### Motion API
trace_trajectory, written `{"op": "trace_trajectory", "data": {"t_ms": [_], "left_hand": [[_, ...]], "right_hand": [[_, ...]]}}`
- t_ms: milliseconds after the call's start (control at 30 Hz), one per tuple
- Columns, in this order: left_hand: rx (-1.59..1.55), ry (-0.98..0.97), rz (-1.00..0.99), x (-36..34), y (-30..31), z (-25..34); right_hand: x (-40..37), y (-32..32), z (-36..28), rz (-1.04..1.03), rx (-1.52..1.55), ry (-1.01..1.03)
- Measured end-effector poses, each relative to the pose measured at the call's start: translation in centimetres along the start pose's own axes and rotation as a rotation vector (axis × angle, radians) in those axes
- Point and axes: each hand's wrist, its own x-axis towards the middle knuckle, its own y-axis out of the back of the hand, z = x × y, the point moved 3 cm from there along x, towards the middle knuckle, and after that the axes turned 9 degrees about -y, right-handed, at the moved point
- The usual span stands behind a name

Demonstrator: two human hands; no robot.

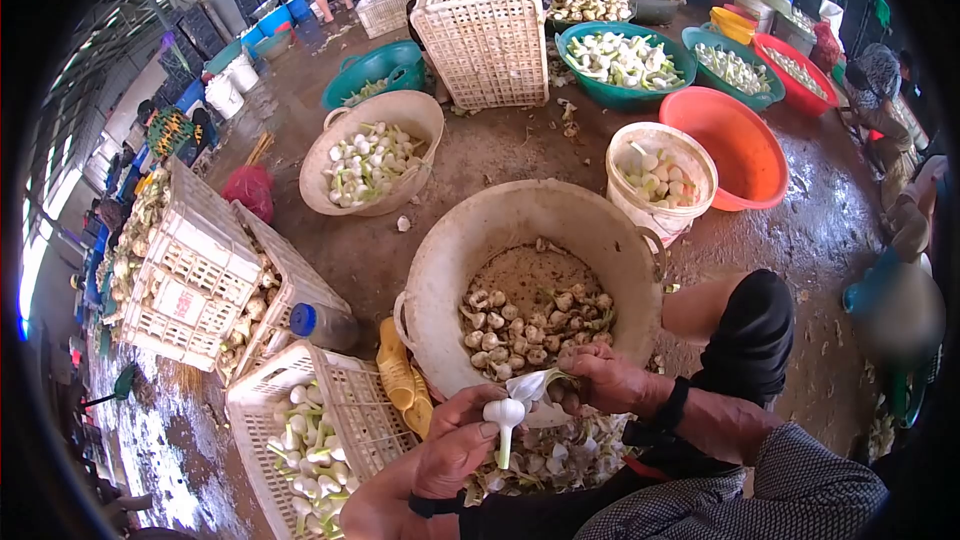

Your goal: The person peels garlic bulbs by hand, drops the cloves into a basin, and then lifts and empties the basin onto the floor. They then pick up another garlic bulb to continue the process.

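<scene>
Between the fingers of my left hand point(453, 448) is a clean white garlic bulb point(504, 412), its short pale-green stem pointing down. My right hand point(612, 378) pinches a strip of white and greenish garlic skin point(538, 381) that stretches across to the top of the bulb. Both hands are over the near rim of a large beige tub point(450, 270), where several unpeeled, brownish garlic bulbs point(540, 325) lie. Loose skins point(560, 455) are heaped below my hands, between my legs.
White crates point(345, 410) of garlic stand at left, beside a blue-capped jar point(325, 325) and yellow slippers point(398, 372). Ahead are a beige basin point(310, 175) of peeled garlic, a white bucket point(622, 180) and an orange basin point(745, 155). Other people sit around the wet floor.
</scene>
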Motion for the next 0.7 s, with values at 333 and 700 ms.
{"op": "trace_trajectory", "data": {"t_ms": [333,700], "left_hand": [[0.019,0.014,-0.019,0.1,0.3,0.2],[-0.025,-0.103,0.015,-0.2,0.5,1.3]], "right_hand": [[0.0,-0.3,-0.3,0.184,-0.777,0.123],[1.7,2.4,5.6,-0.137,-1.469,0.26]]}}
